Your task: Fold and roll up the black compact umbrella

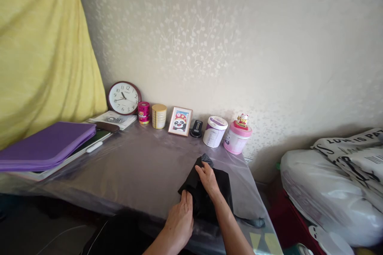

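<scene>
A black plastic bag (223, 179), partly folded, lies near the right front part of the table, with thin greyish ends sticking out at its top and lower right. My left hand (181, 215) is closed at the bag's left edge, fingers together on the fold; its thumb is hidden. Higher up on the same bag, my right hand (207, 176) is closed, thumb and fingers gripping the black layer near the top. My right forearm crosses over part of the bag and covers it.
Along the wall stand a clock (124, 98), a pink tin (143, 112), a yellow canister (159, 116), a panda picture frame (180, 121), a white tub (215, 132) and a pink-lidded tub (237, 138). Purple folders (50, 143) lie left; white bags (323, 191) sit beyond the table's right edge.
</scene>
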Demonstrator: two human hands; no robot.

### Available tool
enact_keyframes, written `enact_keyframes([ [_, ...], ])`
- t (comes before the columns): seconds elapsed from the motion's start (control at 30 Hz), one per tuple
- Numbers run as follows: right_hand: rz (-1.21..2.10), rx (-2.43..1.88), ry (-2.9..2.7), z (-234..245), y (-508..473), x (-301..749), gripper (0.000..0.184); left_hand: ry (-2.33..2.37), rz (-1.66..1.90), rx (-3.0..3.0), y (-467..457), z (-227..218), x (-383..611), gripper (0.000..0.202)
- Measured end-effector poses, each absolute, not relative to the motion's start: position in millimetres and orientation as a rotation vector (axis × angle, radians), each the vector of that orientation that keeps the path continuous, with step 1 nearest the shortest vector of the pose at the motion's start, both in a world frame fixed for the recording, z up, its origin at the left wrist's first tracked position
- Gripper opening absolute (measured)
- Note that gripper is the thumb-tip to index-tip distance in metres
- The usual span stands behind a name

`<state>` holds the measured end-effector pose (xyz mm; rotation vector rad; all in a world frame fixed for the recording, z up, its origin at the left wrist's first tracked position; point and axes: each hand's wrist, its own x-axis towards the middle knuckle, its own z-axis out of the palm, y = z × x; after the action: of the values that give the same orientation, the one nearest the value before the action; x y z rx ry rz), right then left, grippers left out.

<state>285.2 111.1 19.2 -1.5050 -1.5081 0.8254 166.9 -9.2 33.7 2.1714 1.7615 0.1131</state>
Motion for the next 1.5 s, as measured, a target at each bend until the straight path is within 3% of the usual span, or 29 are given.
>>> enact_keyframes([
  [0.2,1.021,-1.37,-1.641,27,106,280,0.039,1.77,0.136,2.149,-10,30,168,0.058],
  [0.4,0.903,-1.312,-1.849,36,97,276,0.025,1.771,0.288,2.16,-11,28,160,0.054],
  [0.6,0.913,-1.281,-1.928,39,94,276,0.025,1.878,0.473,2.225,-11,39,154,0.032],
  [0.83,1.035,-1.219,-1.992,42,91,276,0.028,1.632,0.636,2.448,-8,30,155,0.062],
  [1.03,1.145,-1.133,-1.995,43,90,280,0.033,1.681,0.7,2.376,-10,44,151,0.025],
  [1.23,1.229,-1.071,-2.016,53,86,283,0.035,1.61,0.705,2.439,-7,32,160,0.045],
  [1.5,1.332,-1.039,-1.929,48,83,286,0.031,1.701,0.72,2.38,-5,8,166,0.04],
])
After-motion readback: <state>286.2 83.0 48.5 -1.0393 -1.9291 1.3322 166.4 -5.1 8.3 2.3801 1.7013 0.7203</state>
